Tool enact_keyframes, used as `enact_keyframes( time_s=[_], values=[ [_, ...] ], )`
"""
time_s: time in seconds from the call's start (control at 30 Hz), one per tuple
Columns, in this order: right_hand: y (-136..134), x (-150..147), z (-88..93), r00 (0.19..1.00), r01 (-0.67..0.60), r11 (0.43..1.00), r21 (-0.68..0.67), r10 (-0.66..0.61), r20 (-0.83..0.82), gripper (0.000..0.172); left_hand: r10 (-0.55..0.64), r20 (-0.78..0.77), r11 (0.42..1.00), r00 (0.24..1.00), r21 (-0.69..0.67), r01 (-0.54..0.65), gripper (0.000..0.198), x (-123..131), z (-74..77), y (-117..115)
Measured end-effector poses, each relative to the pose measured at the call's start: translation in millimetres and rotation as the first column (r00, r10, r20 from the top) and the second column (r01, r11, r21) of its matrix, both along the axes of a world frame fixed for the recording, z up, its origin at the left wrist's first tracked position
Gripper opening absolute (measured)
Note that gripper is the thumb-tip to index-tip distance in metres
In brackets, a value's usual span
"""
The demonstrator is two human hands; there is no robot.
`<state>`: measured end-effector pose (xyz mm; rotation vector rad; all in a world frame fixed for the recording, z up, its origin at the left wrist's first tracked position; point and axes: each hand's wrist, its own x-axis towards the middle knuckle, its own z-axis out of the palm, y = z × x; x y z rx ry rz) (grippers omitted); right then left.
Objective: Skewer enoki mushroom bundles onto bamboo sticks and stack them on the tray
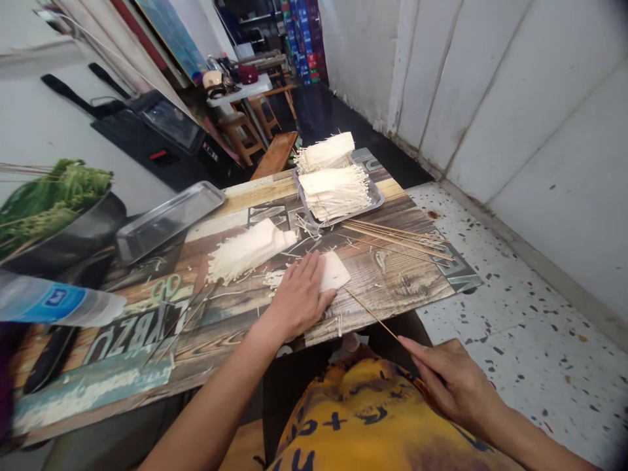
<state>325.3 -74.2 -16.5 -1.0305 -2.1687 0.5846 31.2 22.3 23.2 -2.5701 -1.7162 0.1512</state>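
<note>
My left hand [299,294] lies flat, fingers stretched out, on a bunch of enoki mushrooms [336,271] at the table's near edge. Its pale root end shows right of the fingers, and thin stalks stick out on the left. In my right hand [449,376], fingers pinch the near end of a bamboo skewer [373,315]. The skewer's far tip meets the root end of the bunch; whether it has gone in is hidden. Another enoki bunch [252,248] rests on the table just beyond my left hand.
A tray [377,196] piled with enoki stands at the back, with loose skewers [402,239] beside it. To the left are a clear tray [169,222], scissors [165,291], a black-handled knife [52,360], a plastic bottle [98,307] and a metal bowl [93,226] of greens.
</note>
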Motion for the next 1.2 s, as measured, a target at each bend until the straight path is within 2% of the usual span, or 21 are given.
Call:
enact_keyframes(
  time_s=[0.23,0.53,0.83,1.2],
  values=[
    [-2,1,6.5,1.0,0.011,1.0,-0.022,-0.011,0.018,0.05,0.023,-0.027,0.998,0.999,0.055,-0.021,0.069,7,-2.7,1],
    [0,-3,1.7,1.0,0.012,1.0,-0.002,-0.012,0.028,0.052,0.025,0.025,0.996,0.999,0.089,-0.027,0.069,8,-10.6,1],
    [-1,-3,5.4,0.999,0.02,1.0,0.003,-0.02,0.037,0.054,0.02,0.08,0.996,0.997,0.087,-0.027,0.068,7,-11.2,0],
    [0,-4,7.6,0.999,0.01,1.0,0.021,-0.011,0.053,0.055,0.04,0.061,0.997,0.997,0.056,-0.044,0.069,7,-10.2,1]
  ],
)
